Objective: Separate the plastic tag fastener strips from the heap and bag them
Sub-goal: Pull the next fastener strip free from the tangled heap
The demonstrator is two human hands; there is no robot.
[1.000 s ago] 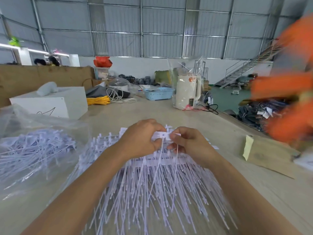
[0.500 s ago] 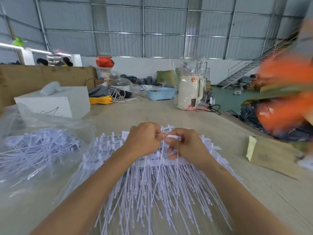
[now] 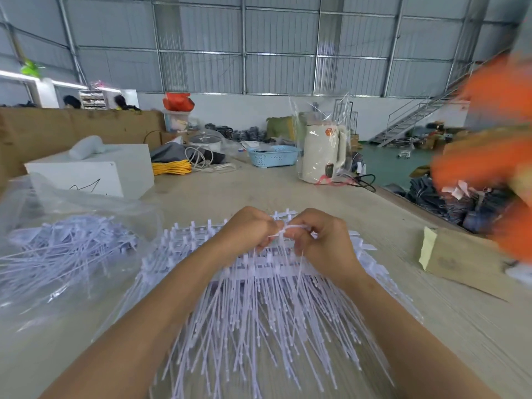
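A heap of white plastic tag fastener strips [image 3: 259, 321] fans out on the table in front of me, its long thin strands pointing toward me. My left hand [image 3: 247, 230] and my right hand [image 3: 322, 240] meet just above the heap's far end. Both pinch the white bar of one fastener strip [image 3: 290, 229], whose strands hang down between my hands. At the left lies a clear plastic bag [image 3: 57, 254] with several separated strips inside.
A white box [image 3: 95, 174] stands behind the bag. A cardboard piece with yellow tape [image 3: 454, 260] lies at the right. Farther back are a cream kettle [image 3: 322, 156], a blue basket [image 3: 273, 155] and yellow cord [image 3: 171, 167]. A blurred orange shape [image 3: 489, 156] moves at the right.
My hands have stayed on the same strip and lifted its bar slightly off the heap. The orange blur at the right has shifted.
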